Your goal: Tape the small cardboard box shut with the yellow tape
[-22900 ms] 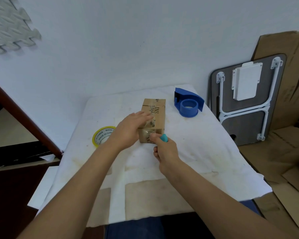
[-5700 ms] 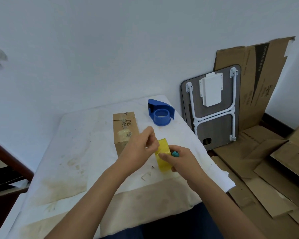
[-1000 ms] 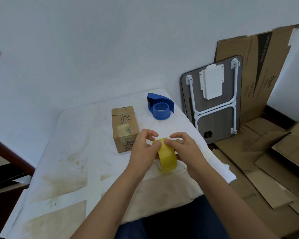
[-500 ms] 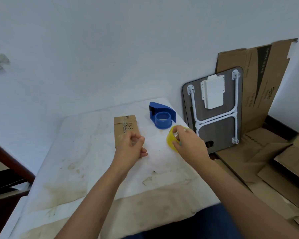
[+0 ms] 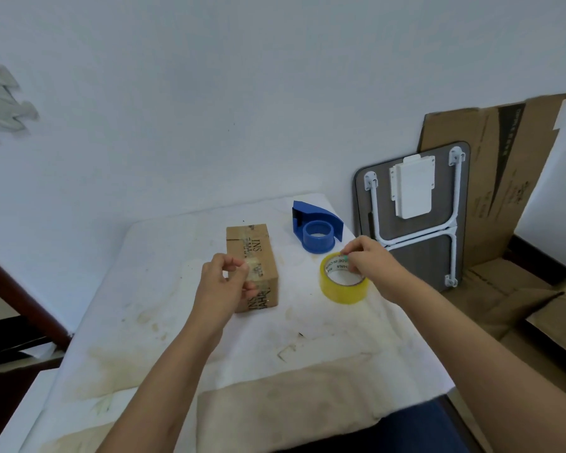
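The small cardboard box [image 5: 255, 253] lies flat on the white-covered table [image 5: 164, 289], with a glossy tape band across its top. My left hand [image 5: 221, 286] hovers at the box's near left side, thumb and forefinger pinched together; I cannot make out whether a thin strip sits in the pinch. The yellow tape roll [image 5: 342, 291] lies flat on the table to the right of the box. My right hand [image 5: 371, 261] pinches the roll's far top rim, and a small teal spot shows at the fingertips.
A blue tape dispenser [image 5: 317, 228] stands behind the roll near the table's far right corner. A folded grey table [image 5: 412, 217] and cardboard sheets [image 5: 490, 178] lean against the wall on the right. Flattened cardboard covers the floor there.
My right hand has brought the yellow roll down flat onto the table, right of the box. My left hand has shifted to the box's near left side, still pinched.
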